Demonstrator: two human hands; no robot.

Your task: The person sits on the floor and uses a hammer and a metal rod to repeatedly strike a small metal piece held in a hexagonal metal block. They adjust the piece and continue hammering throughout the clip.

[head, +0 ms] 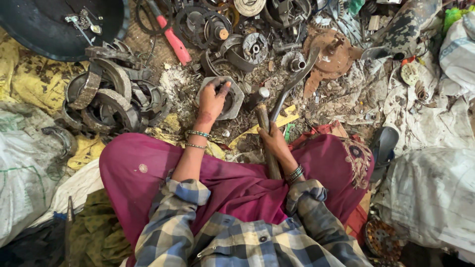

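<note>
Head view: left hand (213, 99) pressed down on a grey hexagonal metal part (236, 106), fingers curled over its rim, on the debris-covered floor just beyond the knees. Right hand (273, 141) closed around the wooden handle of a hammer (263, 118), its head just right of the hex part. Bent steel bar (292, 81) leans beside it. Brake shoes (106, 94) piled toward the floor's left edge; red-handled tool (173, 39) further out.

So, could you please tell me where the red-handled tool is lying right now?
In the head view, the red-handled tool lies on the ground at upper left of centre, beyond the left hand, between the dark round pan and the pile of metal rings.
</note>
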